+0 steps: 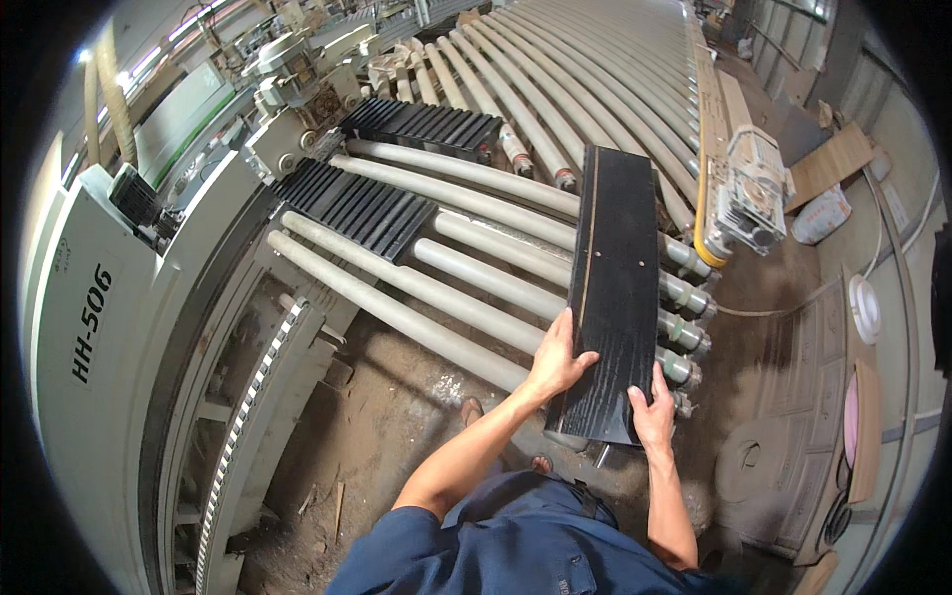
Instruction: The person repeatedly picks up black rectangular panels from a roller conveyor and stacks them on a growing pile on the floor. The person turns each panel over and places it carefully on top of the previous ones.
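A long black wooden board (617, 297) with visible grain lies lengthwise across the right ends of several pale rollers (501, 278). A thin light brown line runs along its left side, and small pale spots show near its middle. My left hand (561, 363) is closed on the board's left edge, its thumb over the top face. On the opposite edge, nearer the board's front end, my right hand (652, 415) grips with its thumb on top. Fingers under the board are partly hidden.
A white machine (109, 327) stands left, with black ribbed pads (357, 210) over the rollers' left ends. Beyond, more rollers (595, 89) stretch away. A grey motor (756, 188) sits at the right beside a yellow guard. Round tape rolls (865, 309) hang by the right wall.
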